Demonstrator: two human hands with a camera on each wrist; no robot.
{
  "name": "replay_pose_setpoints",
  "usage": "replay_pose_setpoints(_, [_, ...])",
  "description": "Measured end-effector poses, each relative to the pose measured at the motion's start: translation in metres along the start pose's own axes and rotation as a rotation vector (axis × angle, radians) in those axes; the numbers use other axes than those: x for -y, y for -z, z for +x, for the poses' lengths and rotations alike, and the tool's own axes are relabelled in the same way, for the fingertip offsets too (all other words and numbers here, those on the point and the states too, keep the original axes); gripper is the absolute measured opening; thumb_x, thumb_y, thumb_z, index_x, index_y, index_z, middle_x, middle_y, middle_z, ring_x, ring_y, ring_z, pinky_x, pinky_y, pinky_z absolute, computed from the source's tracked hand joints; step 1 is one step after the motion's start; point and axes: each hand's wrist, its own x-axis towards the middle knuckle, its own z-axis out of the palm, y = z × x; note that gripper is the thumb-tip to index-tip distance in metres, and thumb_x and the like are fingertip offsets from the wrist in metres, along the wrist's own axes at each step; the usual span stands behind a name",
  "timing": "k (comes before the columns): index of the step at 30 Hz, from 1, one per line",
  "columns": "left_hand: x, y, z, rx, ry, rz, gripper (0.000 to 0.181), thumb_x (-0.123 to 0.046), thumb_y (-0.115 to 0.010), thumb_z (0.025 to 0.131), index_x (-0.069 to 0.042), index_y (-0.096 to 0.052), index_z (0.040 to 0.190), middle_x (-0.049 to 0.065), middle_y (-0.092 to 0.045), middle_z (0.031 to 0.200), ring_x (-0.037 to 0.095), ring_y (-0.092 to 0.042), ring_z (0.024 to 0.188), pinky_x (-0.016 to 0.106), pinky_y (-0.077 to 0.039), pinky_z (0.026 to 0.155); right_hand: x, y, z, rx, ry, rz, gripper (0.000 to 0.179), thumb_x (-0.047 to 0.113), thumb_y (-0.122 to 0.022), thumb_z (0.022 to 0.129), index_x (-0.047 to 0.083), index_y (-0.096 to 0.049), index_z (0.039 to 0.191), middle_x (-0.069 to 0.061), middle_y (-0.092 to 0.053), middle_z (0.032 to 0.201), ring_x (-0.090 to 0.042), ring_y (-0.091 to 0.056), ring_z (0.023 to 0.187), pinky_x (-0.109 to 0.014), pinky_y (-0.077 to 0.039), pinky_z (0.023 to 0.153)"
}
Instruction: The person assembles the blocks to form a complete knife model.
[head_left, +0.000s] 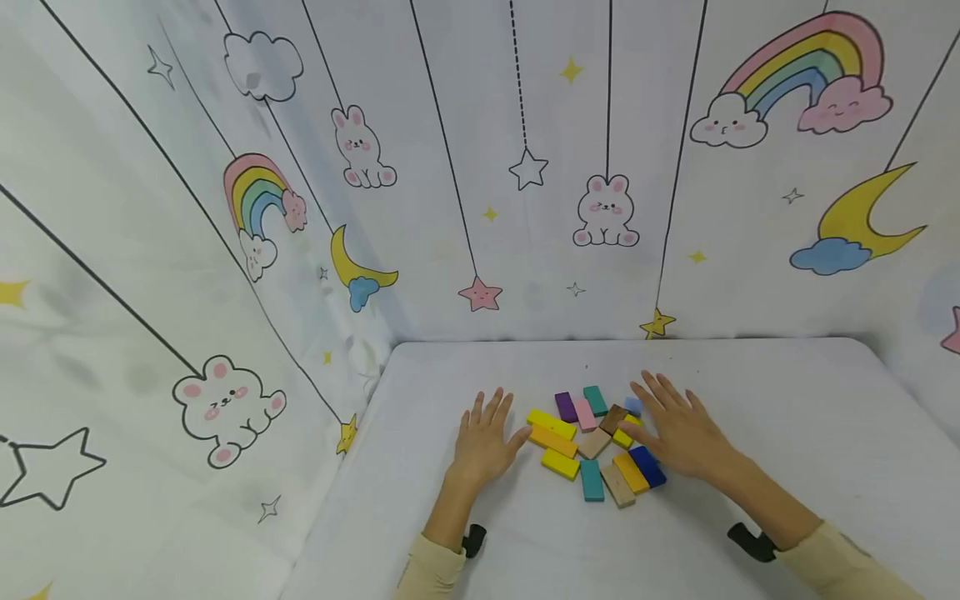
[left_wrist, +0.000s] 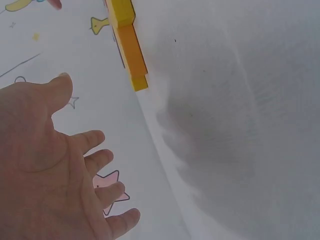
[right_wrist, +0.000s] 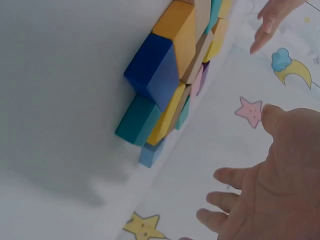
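Note:
Many colored rectangular blocks lie flat in a loose cluster on the white table. My left hand (head_left: 483, 446) is held to the left of them, fingers spread, thumb by an orange block (head_left: 553, 440) and a yellow block (head_left: 560, 464). On the other side my right hand (head_left: 682, 429) hovers palm down over the cluster's right edge, partly hiding a light blue block (head_left: 633, 406) and a small yellow block (head_left: 627, 432). Below it lies a dark blue block (right_wrist: 152, 70) beside a teal block (right_wrist: 137, 120). Both palms show bare in the wrist views, holding nothing.
Toward the back of the cluster lie a purple block (head_left: 566, 407) and a pink block (head_left: 585, 414). A teal block (head_left: 592, 481) marks its front. The white table (head_left: 450, 367) meets a patterned cloth wall (head_left: 540, 250) behind and at the left.

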Motion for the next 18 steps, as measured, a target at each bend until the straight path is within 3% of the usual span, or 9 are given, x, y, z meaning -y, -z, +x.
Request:
replay_pose_setpoints(6, [-0.004, 0.002, 0.0, 0.021, 0.019, 0.021, 0.075, -0.061, -0.043, 0.107, -0.017, -0.031, 0.166, 0.006, -0.023, 0.173, 0.037, -0.013, 0.16, 0.062, -0.019, 0.126, 0.014, -0.003, 0.007, 0.018, 0.026, 0.005, 0.077, 0.051, -0.06, 0.103, 0.001, -0.04, 0.158, -0.027, -0.026, 0.167, -0.049, -0.022, 0.154, -0.078, -0.016, 0.117])
replay_pose_setpoints(18, [-0.001, -0.018, -0.001, 0.035, -0.072, 0.015, 0.072, -0.058, -0.046, 0.107, -0.019, -0.032, 0.165, 0.003, -0.019, 0.174, 0.036, -0.013, 0.16, 0.063, -0.024, 0.124, 0.037, -0.009, 0.015, 0.018, 0.093, -0.003, 0.075, 0.055, -0.055, 0.104, 0.0, -0.046, 0.155, -0.023, -0.037, 0.164, -0.045, -0.029, 0.153, -0.074, -0.015, 0.12])
